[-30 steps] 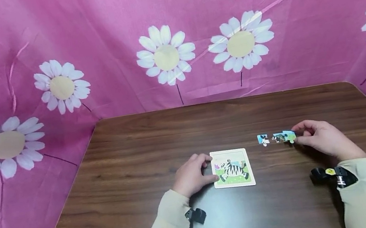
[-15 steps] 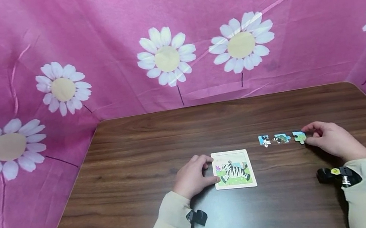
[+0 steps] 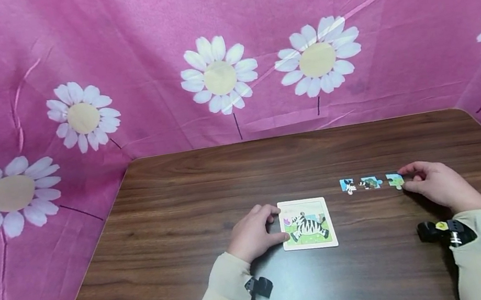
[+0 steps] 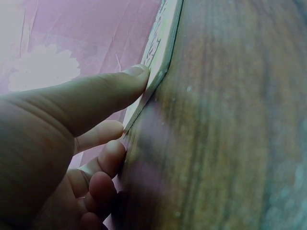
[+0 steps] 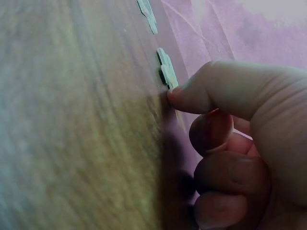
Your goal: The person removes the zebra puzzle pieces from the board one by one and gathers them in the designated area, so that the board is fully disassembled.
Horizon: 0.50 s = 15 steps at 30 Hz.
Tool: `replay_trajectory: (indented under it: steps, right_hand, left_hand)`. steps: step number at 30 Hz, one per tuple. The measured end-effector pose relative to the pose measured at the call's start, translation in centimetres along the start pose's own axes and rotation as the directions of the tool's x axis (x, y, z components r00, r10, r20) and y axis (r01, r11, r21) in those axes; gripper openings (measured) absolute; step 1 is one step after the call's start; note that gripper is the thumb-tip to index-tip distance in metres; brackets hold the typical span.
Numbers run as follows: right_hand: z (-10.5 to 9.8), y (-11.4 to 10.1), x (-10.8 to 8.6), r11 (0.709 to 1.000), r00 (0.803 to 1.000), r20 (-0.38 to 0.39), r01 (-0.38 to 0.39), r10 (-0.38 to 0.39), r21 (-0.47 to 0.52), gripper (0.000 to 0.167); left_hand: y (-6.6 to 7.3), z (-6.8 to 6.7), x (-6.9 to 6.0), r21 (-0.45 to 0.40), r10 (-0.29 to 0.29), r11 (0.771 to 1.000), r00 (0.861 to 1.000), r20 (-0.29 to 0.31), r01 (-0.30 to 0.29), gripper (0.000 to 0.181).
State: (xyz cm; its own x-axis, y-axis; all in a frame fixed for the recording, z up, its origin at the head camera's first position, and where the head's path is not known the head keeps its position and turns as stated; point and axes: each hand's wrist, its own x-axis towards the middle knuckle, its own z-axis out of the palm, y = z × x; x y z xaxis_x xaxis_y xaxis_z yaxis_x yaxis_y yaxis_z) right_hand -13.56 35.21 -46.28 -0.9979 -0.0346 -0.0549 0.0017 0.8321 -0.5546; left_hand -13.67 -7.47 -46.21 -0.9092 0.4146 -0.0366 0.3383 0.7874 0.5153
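A square zebra puzzle board [image 3: 311,244] with a pale rim lies flat on the table. My left hand [image 3: 253,233] holds it at its left edge, thumb near the front corner and index finger further back; in the left wrist view the thumb [image 4: 110,93] rests against the rim. To the right, three loose puzzle pieces lie in a row. My right hand [image 3: 437,186] pinches the rightmost, a blue and green puzzle piece [image 3: 395,181], by its right side. In the middle is a dark-patterned piece [image 3: 371,183], and leftmost a blue, black and white piece [image 3: 347,185].
The brown wood-grain table [image 3: 199,188] runs back to a pink cloth [image 3: 139,55] printed with white daisies, which also hangs at both sides. Black straps with small cameras sit on both wrists.
My right hand has slid the blue and green piece rightward, away from the middle piece it was touching or overlapping. The left hand and board have stayed in place.
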Motion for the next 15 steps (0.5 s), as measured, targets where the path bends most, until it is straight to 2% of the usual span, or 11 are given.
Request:
replay_trajectory:
  steps: [7, 15]
  right_hand:
    - [-0.19, 0.12, 0.02, 1.000, 1.000, -0.028, -0.002, 0.002, -0.001, 0.034]
    - [-0.04, -0.73, -0.07, 0.996, 0.992, -0.124, 0.044, -0.035, 0.073, 0.031]
  left_hand:
    - [0.01, -0.01, -0.01, 0.004, 0.001, 1.000, 1.000, -0.002, -0.001, 0.053]
    - [0.05, -0.04, -0.10, 0.000, 0.005, 1.000, 1.000, -0.006, -0.005, 0.052]
